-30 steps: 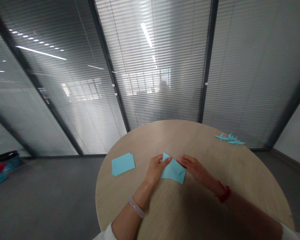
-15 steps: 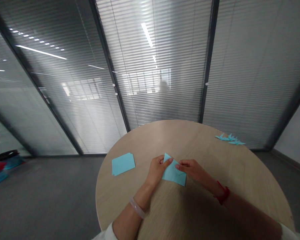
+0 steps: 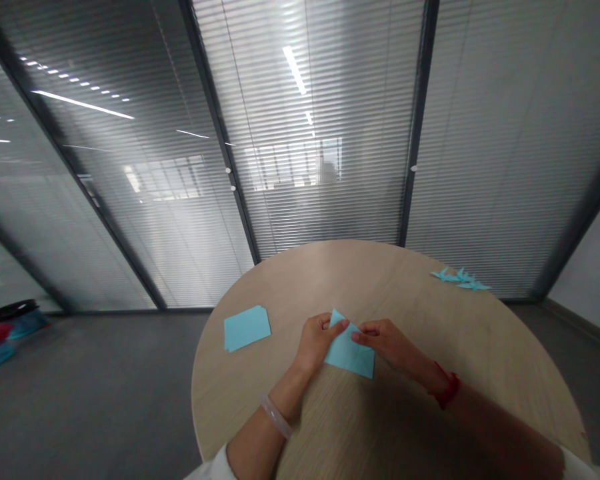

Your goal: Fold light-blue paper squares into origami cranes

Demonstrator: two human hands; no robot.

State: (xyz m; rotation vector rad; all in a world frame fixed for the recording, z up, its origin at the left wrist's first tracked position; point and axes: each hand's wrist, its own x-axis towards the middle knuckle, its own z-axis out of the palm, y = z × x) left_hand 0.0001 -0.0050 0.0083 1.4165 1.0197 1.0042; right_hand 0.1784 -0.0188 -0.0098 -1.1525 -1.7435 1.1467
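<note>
A light blue sheet of paper [image 3: 350, 355] with a folded-over upper edge is held between my two hands above the table. My left hand [image 3: 316, 340] pinches its upper left part, thumb on top and fingers curled behind. At the right edge, my right hand [image 3: 383, 339] grips the paper between thumb and fingers. Left of my hands lies a stack of light blue paper [image 3: 247, 328], its sheets slightly out of line. Several folded blue paper cranes [image 3: 461, 278] sit together near the far right edge of the table.
The round wooden table [image 3: 340, 273] has its curved far edge close to a glass partition with blinds [image 3: 325, 220]. On the floor at far left are round containers [image 3: 23, 319], partly out of view.
The paper has shifted slightly down and right, and its lower part has turned a little. My left hand has moved slightly right; my right hand is nearly still.
</note>
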